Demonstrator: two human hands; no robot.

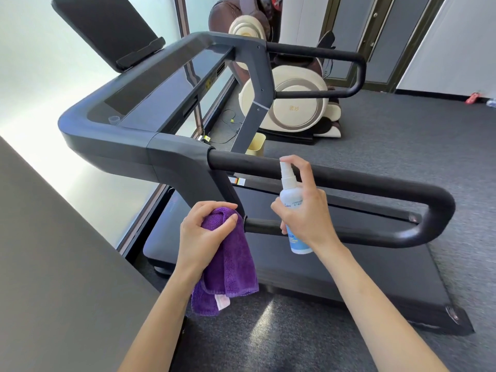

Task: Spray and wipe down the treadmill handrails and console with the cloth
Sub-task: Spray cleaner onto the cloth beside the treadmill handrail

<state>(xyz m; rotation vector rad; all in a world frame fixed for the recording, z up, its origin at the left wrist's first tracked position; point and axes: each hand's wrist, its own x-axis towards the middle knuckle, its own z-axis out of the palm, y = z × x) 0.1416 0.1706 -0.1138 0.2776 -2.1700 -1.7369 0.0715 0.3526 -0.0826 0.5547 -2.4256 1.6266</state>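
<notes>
While right hand (pixel 303 210) grips spray bottle (pixel 291 208), finger on nozzle, aiming at near handrail (pixel 335 175) mid-frame, left hand (pixel 204 232) clutches purple cloth (pixel 230 267); spraying step, wipe probably next

The right hand (pixel 306 210) grips a white spray bottle (pixel 291 205) just in front of the near handrail (pixel 349 181), forefinger on the nozzle. Left of the handrail's lower bar, the left hand (pixel 204 237) bunches a purple cloth (pixel 230 264).

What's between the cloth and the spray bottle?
In the head view, only the end of the lower handrail bar lies between the cloth and the bottle.
</notes>
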